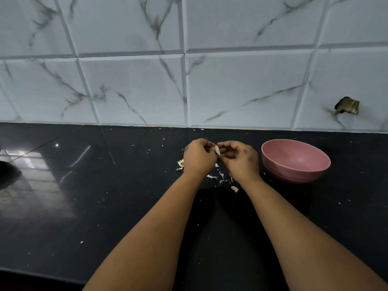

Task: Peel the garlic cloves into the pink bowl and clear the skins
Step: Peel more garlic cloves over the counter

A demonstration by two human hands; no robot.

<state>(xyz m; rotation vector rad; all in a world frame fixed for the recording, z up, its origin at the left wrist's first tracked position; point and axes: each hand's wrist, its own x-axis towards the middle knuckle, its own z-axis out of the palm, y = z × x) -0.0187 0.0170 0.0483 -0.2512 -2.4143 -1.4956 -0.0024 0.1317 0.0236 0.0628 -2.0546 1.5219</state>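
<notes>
Both my hands are raised a little above the black counter, close together. My left hand (pixel 198 157) and my right hand (pixel 241 159) pinch one pale garlic clove (pixel 217 149) between their fingertips. The pink bowl (pixel 295 159) stands on the counter just right of my right hand, and I see nothing lying inside it. Torn garlic skins (pixel 222 177) lie scattered on the counter under and between my wrists. A garlic remnant (pixel 181 163) peeks out at the left of my left hand.
The glossy black counter (pixel 105 196) runs to a marble-patterned tiled wall (pixel 189 80) just behind my hands. Small white skin flecks dot the counter. A dark broken fitting (pixel 347 106) sticks out of the wall at the right. A dark object (pixel 6 171) sits at the far left edge.
</notes>
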